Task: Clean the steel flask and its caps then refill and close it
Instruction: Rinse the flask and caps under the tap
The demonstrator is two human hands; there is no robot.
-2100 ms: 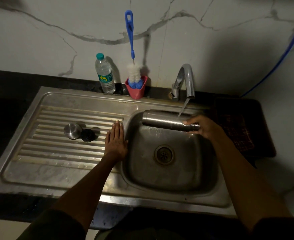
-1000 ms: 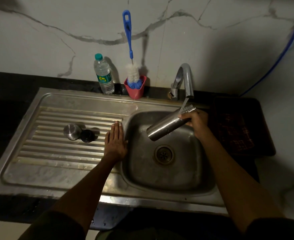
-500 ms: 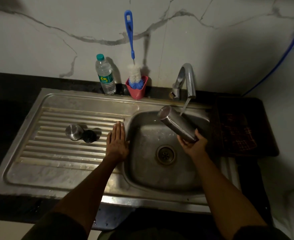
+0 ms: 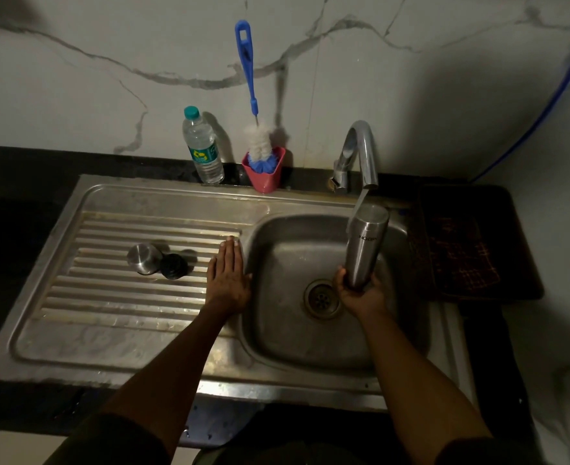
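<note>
Sink basin (image 4: 277, 337), right hand (image 4: 361, 293) gripping flask (image 4: 364, 246)

We see a dim scene, lit from above and behind us. The wall (image 4: 75, 78) is brightest at upper left; heavy shadow covers the right side and lower corners. The brush (image 4: 248, 95) throws a shadow rightward. Edges bow from wide-angle distortion; focus is soft.

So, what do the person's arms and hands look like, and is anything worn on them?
Both forearms are bare. Dark sleeves show only at the bottom edge of the picture, near the elbows. The left hand and the right hand wear no gloves. No ring, watch or bracelet is visible, though the light is dim.
</note>
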